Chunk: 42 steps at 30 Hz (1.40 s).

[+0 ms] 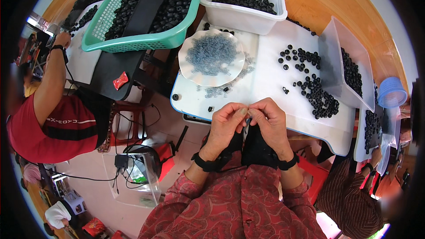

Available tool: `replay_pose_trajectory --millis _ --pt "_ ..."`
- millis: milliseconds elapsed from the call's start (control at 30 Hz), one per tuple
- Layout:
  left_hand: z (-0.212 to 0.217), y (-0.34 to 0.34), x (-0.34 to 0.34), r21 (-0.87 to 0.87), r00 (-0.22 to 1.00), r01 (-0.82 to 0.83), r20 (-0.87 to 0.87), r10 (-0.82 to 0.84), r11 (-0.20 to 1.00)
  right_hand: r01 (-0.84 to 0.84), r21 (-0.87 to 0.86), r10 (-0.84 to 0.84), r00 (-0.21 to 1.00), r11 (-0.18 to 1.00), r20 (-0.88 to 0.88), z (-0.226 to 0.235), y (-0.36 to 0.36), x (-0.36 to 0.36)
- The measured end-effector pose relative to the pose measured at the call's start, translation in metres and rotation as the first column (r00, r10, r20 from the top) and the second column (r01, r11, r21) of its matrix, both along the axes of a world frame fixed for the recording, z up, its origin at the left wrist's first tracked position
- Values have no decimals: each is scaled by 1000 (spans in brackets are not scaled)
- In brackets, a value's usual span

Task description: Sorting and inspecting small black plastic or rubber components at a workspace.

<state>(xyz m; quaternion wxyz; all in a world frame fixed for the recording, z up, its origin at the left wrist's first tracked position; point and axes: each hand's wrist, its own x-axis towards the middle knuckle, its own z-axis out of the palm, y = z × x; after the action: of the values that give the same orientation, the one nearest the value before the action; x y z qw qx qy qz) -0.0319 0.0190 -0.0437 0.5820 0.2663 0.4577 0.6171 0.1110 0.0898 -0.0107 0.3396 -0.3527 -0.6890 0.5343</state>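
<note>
White work table (265, 84) strewn with black rings (316, 93), left hand (226, 126) and right hand (270, 121) together above its edge, fingers pinched on something unseen.

Single head view looks steeply down (fisheye, close) on the white table (265, 84)

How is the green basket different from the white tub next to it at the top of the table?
The green basket has latticed, see-through walls; the white tub has solid walls. The green basket is larger and heaped nearly full with small black rings, while the white tub holds only a thin layer at its far side. A flat black slab lies across the green basket's load; nothing lies on the white tub's. Both hold the same kind of black rings.
</note>
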Motion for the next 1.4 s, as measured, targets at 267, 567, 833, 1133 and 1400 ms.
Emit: replay_pose_trajectory --millis 267,567,833,1133,1400 --pt "-2 1 -2 81 844 -25 536 -22 996 133 -118 -143 987 984 -76 -5 -4 10" --pt "-1 0 0 112 841 -24 540 -41 993 132 -141 -146 985 981 -95 0 -10 17" --pt "-4 -2 3 132 892 -39 452 -25 991 156 -116 -169 979 981 -117 1 -14 18" --pt "-7 -1 6 178 934 -58 357 -9 982 142 -111 -158 976 984 -150 8 -19 14" --pt "-11 -3 6 167 884 -67 467 -19 984 194 168 -179 978 966 -105 7 -17 9"
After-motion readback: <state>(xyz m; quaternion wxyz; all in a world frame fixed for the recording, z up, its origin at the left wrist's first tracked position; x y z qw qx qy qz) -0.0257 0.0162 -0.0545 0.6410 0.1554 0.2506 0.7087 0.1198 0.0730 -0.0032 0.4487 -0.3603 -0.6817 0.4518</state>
